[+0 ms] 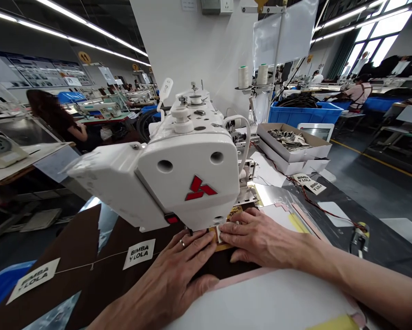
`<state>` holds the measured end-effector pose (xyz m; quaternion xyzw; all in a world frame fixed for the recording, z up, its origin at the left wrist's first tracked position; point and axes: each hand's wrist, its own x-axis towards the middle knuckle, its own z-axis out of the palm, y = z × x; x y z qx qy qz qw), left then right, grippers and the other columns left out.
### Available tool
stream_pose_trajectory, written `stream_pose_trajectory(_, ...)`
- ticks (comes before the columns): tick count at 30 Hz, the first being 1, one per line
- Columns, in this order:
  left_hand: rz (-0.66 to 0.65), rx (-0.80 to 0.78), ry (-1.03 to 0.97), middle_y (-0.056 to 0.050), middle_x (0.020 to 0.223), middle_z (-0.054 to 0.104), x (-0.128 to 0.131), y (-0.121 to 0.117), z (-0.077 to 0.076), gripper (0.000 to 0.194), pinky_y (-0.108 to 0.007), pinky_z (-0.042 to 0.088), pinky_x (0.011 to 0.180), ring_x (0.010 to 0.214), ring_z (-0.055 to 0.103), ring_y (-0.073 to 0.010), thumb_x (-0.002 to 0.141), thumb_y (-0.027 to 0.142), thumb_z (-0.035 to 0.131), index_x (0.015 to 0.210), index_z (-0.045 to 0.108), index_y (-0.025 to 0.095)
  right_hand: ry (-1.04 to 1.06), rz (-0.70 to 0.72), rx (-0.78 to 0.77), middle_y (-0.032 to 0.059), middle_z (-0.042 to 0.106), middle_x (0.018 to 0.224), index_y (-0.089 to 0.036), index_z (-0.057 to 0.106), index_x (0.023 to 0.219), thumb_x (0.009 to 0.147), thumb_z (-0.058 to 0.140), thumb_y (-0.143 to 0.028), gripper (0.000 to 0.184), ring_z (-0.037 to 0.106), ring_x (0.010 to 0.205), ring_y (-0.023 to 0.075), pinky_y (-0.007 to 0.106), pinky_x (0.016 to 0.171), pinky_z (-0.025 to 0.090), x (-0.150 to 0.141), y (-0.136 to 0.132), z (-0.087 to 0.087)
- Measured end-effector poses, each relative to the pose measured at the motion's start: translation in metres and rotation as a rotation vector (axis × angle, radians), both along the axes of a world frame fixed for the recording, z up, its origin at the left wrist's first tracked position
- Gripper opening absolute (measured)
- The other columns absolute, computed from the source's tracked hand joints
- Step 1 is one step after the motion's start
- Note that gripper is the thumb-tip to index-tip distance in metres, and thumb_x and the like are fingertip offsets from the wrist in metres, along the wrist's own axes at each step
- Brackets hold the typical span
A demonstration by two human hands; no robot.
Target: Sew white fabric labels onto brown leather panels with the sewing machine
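Note:
My left hand (pixel 178 270) lies flat, fingers stretched out, pressing a dark brown fabric piece (pixel 89 275) under the head of a white sewing machine (pixel 188 174). A ring shows on one finger. My right hand (pixel 257 238) rests beside it, its fingertips pressing a small white label (pixel 219 233) onto the fabric just below the needle area. The needle itself is hidden by the machine head. Further left on the brown fabric are two sewn white labels (pixel 139 253) reading BIMBA Y LOLA, joined by a thread.
A cardboard box of labels (pixel 295 142) stands at the right rear, with loose labels (pixel 309 183) in front. Thread cones (pixel 243 77) stand behind the machine. A blue bin (pixel 309 112) is beyond. Other people sit at sewing stations left and right.

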<state>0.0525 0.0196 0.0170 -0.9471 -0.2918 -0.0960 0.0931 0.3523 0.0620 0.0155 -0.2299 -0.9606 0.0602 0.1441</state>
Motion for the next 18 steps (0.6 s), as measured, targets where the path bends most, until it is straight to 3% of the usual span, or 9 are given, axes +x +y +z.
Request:
stream_pose_trajectory(8,0.008,-0.019,0.025,-0.001,0.163,0.048,-0.004,0.002,0.001,0.058,-0.039,0.042,0.121,0.145,0.053,-0.0223,0.109,0.049,0.056,0.16,0.045,0.023,-0.033,0.003,-0.012,0.0016,0.06,0.155,-0.022,0.054,0.152,0.114,0.041,-0.051,0.049,0.054,0.133,0.0283,0.049,0.106,0.042,0.001,0.0,0.004)
stream_pose_trajectory(12,0.105,-0.057,-0.08,0.002,0.161,0.051,-0.013,-0.004,-0.007,0.05,-0.041,0.041,0.121,0.142,0.054,-0.0236,0.11,0.05,0.052,0.155,0.051,0.029,-0.013,-0.006,-0.03,0.0007,0.061,0.154,-0.023,0.055,0.151,0.114,0.043,-0.051,0.048,0.055,0.131,0.0279,0.048,0.104,0.041,0.002,-0.001,0.002)
stream_pose_trajectory(18,0.089,-0.046,-0.127,0.007,0.161,0.05,-0.017,-0.006,-0.01,0.046,-0.034,0.029,0.127,0.144,0.05,-0.0185,0.111,0.051,0.051,0.15,0.056,0.029,0.027,0.007,-0.003,0.0012,0.064,0.15,-0.026,0.056,0.15,0.113,0.043,-0.054,0.047,0.055,0.131,0.0266,0.047,0.105,0.039,0.003,0.003,-0.007)
